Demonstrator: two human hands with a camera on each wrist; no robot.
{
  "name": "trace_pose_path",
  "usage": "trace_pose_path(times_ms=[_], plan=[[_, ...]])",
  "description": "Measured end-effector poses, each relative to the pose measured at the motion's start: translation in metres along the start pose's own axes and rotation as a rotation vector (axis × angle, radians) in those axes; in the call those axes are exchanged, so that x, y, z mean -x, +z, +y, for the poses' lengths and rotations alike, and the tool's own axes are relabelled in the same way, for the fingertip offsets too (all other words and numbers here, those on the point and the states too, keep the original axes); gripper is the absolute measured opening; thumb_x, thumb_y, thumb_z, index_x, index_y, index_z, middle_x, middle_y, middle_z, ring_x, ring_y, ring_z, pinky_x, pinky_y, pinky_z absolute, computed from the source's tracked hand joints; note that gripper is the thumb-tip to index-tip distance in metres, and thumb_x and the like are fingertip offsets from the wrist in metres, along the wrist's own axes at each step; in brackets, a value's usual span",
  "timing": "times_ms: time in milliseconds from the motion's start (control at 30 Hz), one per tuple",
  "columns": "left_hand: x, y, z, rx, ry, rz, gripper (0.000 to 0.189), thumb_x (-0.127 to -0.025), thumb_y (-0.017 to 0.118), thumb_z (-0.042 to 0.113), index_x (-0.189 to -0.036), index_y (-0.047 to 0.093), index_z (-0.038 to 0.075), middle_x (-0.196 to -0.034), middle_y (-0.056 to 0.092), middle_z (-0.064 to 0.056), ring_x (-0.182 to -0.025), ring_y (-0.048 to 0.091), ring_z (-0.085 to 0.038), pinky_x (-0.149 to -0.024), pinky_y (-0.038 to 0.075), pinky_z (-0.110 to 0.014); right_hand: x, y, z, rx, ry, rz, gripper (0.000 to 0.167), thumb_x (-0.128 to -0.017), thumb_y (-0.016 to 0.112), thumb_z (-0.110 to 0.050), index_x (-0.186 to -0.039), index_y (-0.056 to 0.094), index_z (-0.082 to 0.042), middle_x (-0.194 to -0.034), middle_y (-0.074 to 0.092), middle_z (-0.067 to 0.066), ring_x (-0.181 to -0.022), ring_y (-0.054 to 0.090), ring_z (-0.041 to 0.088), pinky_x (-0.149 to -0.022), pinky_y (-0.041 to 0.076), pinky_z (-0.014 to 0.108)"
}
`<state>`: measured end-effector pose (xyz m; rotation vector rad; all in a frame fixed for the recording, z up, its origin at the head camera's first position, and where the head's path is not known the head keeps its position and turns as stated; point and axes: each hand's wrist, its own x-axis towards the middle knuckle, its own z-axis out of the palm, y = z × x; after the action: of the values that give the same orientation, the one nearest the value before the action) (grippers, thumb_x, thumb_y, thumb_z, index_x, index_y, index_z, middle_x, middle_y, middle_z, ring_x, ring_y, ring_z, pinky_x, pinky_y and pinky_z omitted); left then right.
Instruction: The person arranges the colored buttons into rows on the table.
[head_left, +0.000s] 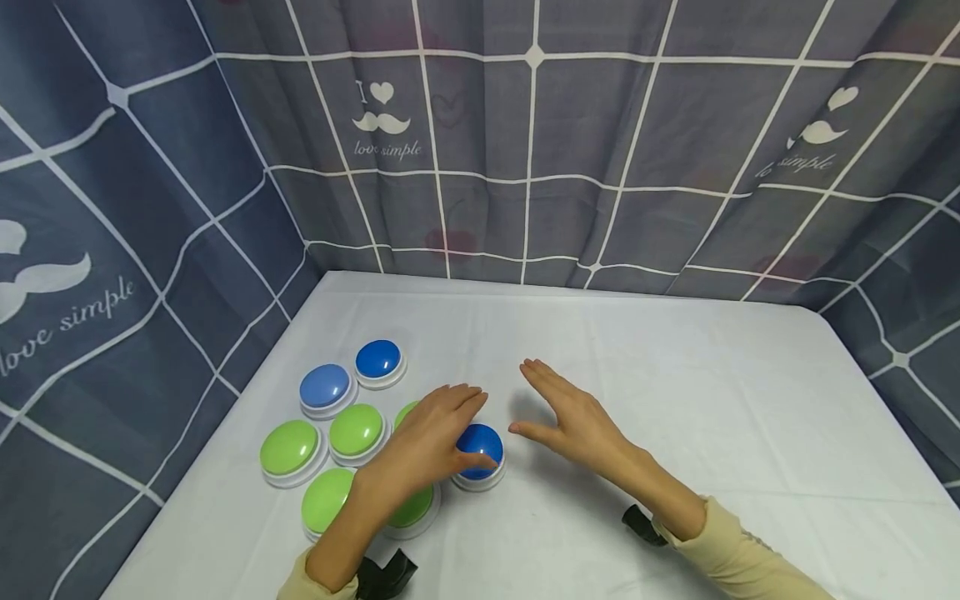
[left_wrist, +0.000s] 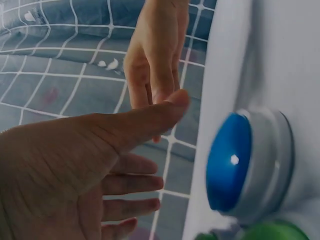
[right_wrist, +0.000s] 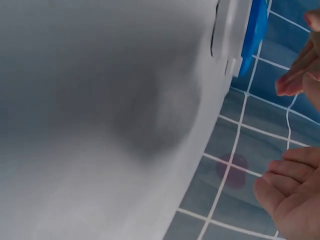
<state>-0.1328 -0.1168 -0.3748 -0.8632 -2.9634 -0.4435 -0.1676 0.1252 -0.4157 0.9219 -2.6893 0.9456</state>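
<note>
My left hand [head_left: 422,443] hovers over a cluster of round push buttons with white bases, its fingers fairly straight and holding nothing. Partly behind its thumb is a blue button [head_left: 480,440] at the cluster's right side; the left wrist view shows that blue button [left_wrist: 231,162] apart from the hand. My right hand [head_left: 581,423] is raised above the white tabletop, to the right of that button. In the right wrist view the right hand [right_wrist: 295,195] has extended fingers with nothing in them. The left hand and forearm partly hide several green buttons, including one green button [head_left: 409,508].
Two more blue buttons, a lighter blue button [head_left: 326,387] and a darker blue button [head_left: 378,358], stand at the cluster's far side. A green button [head_left: 289,448] sits leftmost. Grey checked curtains [head_left: 480,125] surround the white table [head_left: 720,400] at the back and sides.
</note>
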Motion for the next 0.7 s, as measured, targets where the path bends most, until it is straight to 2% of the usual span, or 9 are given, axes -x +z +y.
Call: trace_pose_path(times_ms=[200,300,400,567,700], plan=[[0.008,0.009,-0.015,-0.030,0.039,-0.056,0.083,-0.072,0.087,0.045,-0.138,0.056,0.004,-0.142,0.052,-0.013,-0.137,0.041,-0.032,-0.118,0.023,-0.049,0.004,0.014,0.000,0.009,-0.048,-0.097,0.086,-0.081,0.079,-0.047,-0.146,0.046,-0.002,-0.149,0.046,0.013,-0.138,0.042,0.028,-0.108,0.041,0.046],[0.012,0.011,-0.020,-0.011,0.040,-0.084,0.085,-0.071,0.088,0.043,-0.138,0.056,0.003,-0.146,0.049,-0.015,-0.141,0.036,-0.034,-0.118,0.021,-0.049,0.004,0.021,-0.001,0.016,-0.059,-0.156,0.087,-0.079,0.081,-0.048,-0.144,0.049,-0.001,-0.147,0.049,0.013,-0.135,0.046,0.029,-0.106,0.043,0.045],[0.014,0.013,-0.024,0.017,0.047,-0.109,0.084,-0.071,0.089,0.039,-0.137,0.055,0.000,-0.145,0.049,-0.016,-0.141,0.036,-0.035,-0.117,0.024,-0.049,0.005,0.026,-0.002,0.012,-0.069,-0.206,0.088,-0.076,0.084,-0.047,-0.143,0.049,0.000,-0.145,0.051,0.014,-0.133,0.048,0.029,-0.106,0.043,0.044],[0.015,0.018,-0.028,0.067,0.067,-0.124,0.081,-0.071,0.091,0.035,-0.135,0.057,-0.001,-0.139,0.053,-0.015,-0.135,0.043,-0.033,-0.112,0.034,-0.048,0.003,0.032,-0.003,-0.008,-0.077,-0.277,0.087,-0.075,0.087,-0.042,-0.141,0.051,0.000,-0.142,0.054,0.013,-0.131,0.050,0.027,-0.106,0.043,0.043],[0.015,0.021,-0.031,0.053,0.092,-0.110,0.079,-0.070,0.091,0.033,-0.133,0.058,-0.002,-0.137,0.054,-0.016,-0.132,0.046,-0.034,-0.110,0.037,-0.048,0.001,0.035,-0.005,-0.001,-0.075,-0.315,0.084,-0.075,0.086,-0.042,-0.141,0.052,-0.001,-0.140,0.056,0.011,-0.129,0.053,0.025,-0.105,0.044,0.042]])
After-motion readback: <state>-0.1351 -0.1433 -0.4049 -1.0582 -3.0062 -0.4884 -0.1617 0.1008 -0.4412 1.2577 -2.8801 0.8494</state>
